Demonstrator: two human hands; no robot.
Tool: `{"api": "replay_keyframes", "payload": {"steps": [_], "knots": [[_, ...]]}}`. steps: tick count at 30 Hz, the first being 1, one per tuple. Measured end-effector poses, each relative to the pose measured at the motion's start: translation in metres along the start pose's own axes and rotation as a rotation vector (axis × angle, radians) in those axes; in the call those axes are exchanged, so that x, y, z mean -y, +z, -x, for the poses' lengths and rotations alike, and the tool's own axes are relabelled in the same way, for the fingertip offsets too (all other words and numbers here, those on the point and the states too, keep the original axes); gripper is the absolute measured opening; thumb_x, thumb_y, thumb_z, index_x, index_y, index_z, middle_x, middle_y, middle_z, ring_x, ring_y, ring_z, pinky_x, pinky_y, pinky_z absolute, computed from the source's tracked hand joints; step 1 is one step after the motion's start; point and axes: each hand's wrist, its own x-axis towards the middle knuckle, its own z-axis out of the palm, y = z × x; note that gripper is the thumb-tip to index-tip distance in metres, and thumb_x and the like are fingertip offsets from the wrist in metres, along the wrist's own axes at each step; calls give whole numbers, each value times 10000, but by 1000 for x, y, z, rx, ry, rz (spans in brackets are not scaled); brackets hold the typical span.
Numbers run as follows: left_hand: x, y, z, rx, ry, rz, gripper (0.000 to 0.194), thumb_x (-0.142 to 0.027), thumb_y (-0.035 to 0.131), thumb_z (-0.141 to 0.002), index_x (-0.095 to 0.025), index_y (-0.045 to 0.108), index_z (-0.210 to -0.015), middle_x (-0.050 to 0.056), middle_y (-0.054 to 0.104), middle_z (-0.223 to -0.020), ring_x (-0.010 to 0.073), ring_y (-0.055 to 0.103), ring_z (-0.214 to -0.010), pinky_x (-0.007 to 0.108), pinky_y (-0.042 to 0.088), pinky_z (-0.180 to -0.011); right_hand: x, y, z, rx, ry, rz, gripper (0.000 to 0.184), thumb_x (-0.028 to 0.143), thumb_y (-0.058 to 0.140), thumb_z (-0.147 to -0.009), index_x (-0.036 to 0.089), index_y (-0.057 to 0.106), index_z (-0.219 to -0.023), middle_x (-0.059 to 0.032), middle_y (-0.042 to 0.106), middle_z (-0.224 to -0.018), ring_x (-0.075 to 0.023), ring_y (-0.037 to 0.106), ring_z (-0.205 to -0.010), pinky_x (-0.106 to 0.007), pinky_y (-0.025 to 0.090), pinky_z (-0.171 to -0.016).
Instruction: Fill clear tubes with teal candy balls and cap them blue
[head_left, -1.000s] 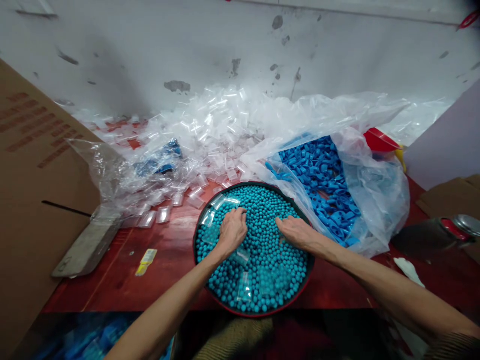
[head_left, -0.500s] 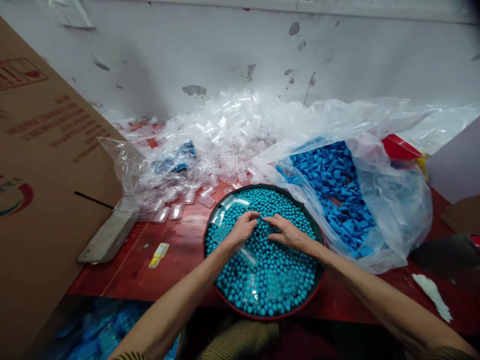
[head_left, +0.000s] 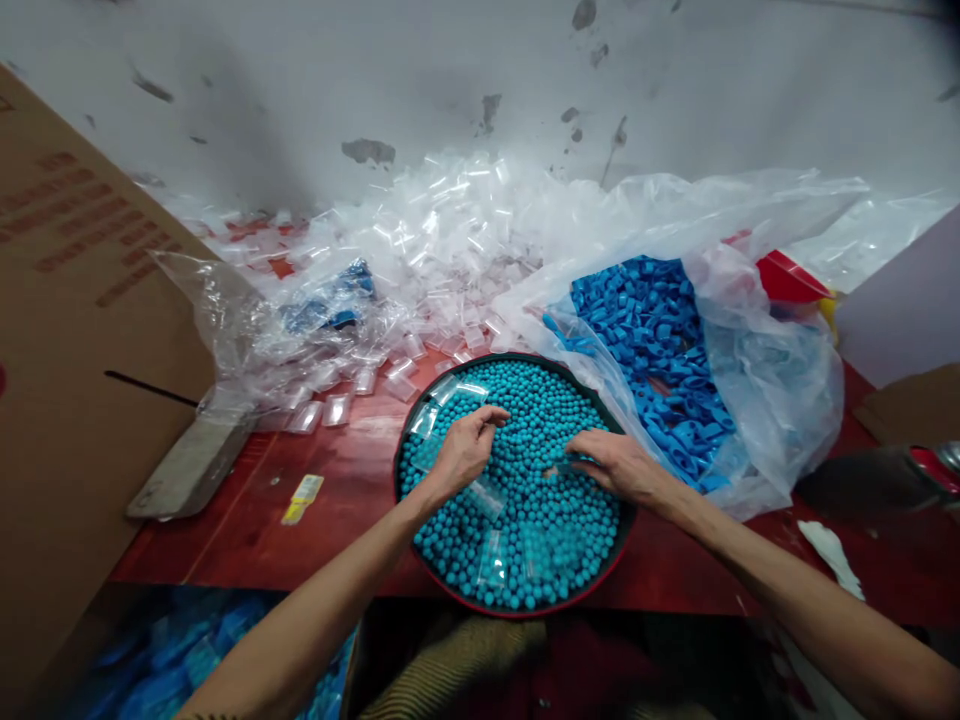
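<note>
A round tray (head_left: 628,520) with a dark rim and red outside is full of small turquoise balls (head_left: 525,395). Several flat clear plastic pieces (head_left: 491,560) lie on the balls. My left hand (head_left: 463,450) is over the left half of the tray, its fingers curled together; what they hold, if anything, is hidden. Above the right half is my right hand (head_left: 613,465), thumb and fingers drawn in around something small that I cannot make out. The two hands are apart, both close above the balls.
Clear plastic pieces (head_left: 442,260) are heaped along the wall. An open plastic bag (head_left: 780,390) of blue parts (head_left: 645,340) lies right of the tray. A cardboard box (head_left: 67,400) stands at left, beside a grey block (head_left: 195,460). A yellow-white label (head_left: 303,498) lies on the red table (head_left: 240,540).
My hands were close together over the tray's middle and have moved apart, the right one to the right. The camera view has tilted down and shifted slightly.
</note>
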Motion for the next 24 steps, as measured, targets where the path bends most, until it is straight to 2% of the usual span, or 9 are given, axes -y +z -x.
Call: {"api": "replay_keyframes", "payload": {"steps": [2,5,7,9,12,14,17,19,24], "knots": [[-1,-14,11,69,109,-267,250,-142,445,-737,-221,603,-913,24,607,-934,192,516,-918,316,345,-870,7,-4,16,57,-56,131,176,188,357,-849,183,519,-782,-32,536,-761,-146,463,-718,-252,345,-654],[-5,-32,30,312,215,-614,323,-145,510,-709,-231,549,-1018,37,567,-1006,210,468,-976,345,310,-893,15,0,37,136,-78,229,206,147,336,-847,184,500,-728,-33,523,-739,-145,440,-673,-256,325,-606],[-6,-35,40,484,265,-767,375,-159,560,-682,-228,521,-1049,44,546,-1009,215,448,-987,351,304,-885,18,6,48,171,-86,232,198,143,346,-839,189,506,-733,-33,531,-751,-145,447,-676,-259,324,-602],[-5,-33,45,560,286,-869,390,-165,569,-681,-224,505,-1062,50,531,-1007,214,439,-986,346,306,-866,19,10,53,209,-82,217,203,134,356,-830,194,523,-732,-30,547,-744,-146,466,-680,-262,330,-612],[1,-26,47,526,275,-939,359,-157,533,-714,-230,501,-1064,53,527,-970,216,440,-950,335,318,-812,25,4,50,305,-27,194,223,147,385,-819,197,550,-676,-26,566,-679,-143,501,-640,-259,338,-593],[5,-23,45,489,276,-935,340,-166,530,-722,-242,510,-1053,47,536,-926,217,448,-909,335,319,-783,32,-2,39,319,32,166,220,188,403,-823,197,566,-676,-29,575,-670,-147,523,-635,-256,351,-584],[8,-20,37,444,288,-905,344,-195,573,-696,-234,518,-1033,46,544,-896,219,454,-872,331,322,-765,44,-3,11,153,91,61,182,275,454,-814,199,555,-945,-59,589,-879,-179,546,-820,-270,390,-684],[11,-16,30,410,289,-873,332,-211,597,-674,-216,529,-999,50,545,-885,223,459,-859,325,332,-751,48,4,-12,61,64,-35,373,307,517,-776,196,450,-1126,-75,550,-1028,-194,521,-932,-285,396,-754],[19,2,14,280,283,-628,293,-263,622,-655,-206,553,-934,51,572,-833,217,497,-797,313,369,-722,42,25,-51,60,-38,-99,358,209,508,-769,180,424,-1115,-55,558,-1010,-179,522,-934,-286,397,-785]]}}
